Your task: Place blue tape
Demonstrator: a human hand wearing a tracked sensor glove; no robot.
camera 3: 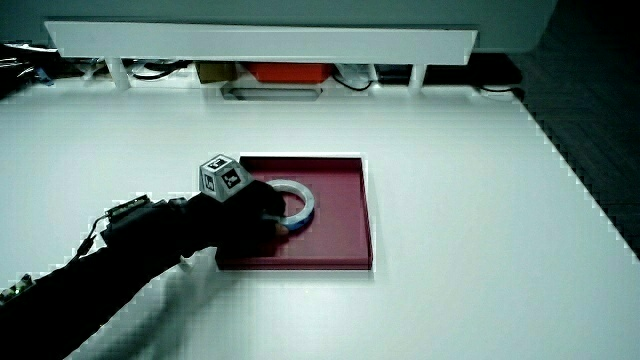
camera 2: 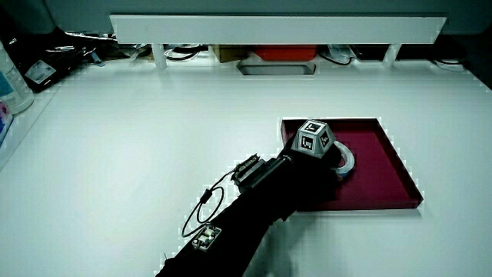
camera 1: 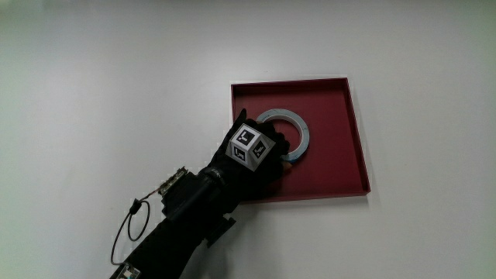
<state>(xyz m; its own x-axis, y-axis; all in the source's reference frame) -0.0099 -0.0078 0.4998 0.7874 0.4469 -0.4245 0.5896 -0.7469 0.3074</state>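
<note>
The tape (camera 1: 304,129) lies flat in the middle of the red tray (camera 1: 335,99) on the white table (camera 1: 116,77), with the hand (camera 1: 260,160), cube (camera 1: 249,145) on its back, over the ring's nearer rim, fingers (camera 3: 272,217) curled and closed on it, as both side views show.

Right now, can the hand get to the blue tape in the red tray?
Yes, it looks so. The hand is already over the red tray, with its fingers on the blue tape, which lies flat inside. Nothing else is in the tray to block it.
</note>
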